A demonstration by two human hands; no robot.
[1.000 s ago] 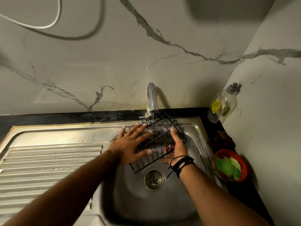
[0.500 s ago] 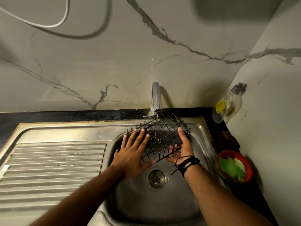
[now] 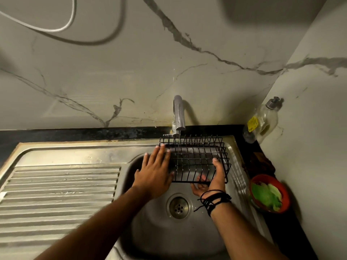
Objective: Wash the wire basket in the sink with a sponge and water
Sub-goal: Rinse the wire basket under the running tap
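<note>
A black wire basket (image 3: 197, 156) is held over the steel sink (image 3: 150, 231), under the tap (image 3: 178, 115), where a thin stream of water falls through its left part. My right hand (image 3: 212, 177) grips the basket's near right corner, thumb on top and fingers underneath. My left hand (image 3: 155, 171) lies flat with fingers spread against the basket's left side. Green sponges (image 3: 266, 196) lie in a red bowl (image 3: 285, 194) right of the sink; neither hand holds one.
A ribbed steel draining board (image 3: 56, 194) stretches left of the basin. The drain (image 3: 178, 206) sits below the basket. A clear soap bottle (image 3: 262, 121) leans in the back right corner. Marble walls close in behind and on the right; a white cable (image 3: 62, 28) hangs top left.
The basket has swung from tilted to level and square under the tap. My left hand slid from across its top to its left side. My right hand kept its grip.
</note>
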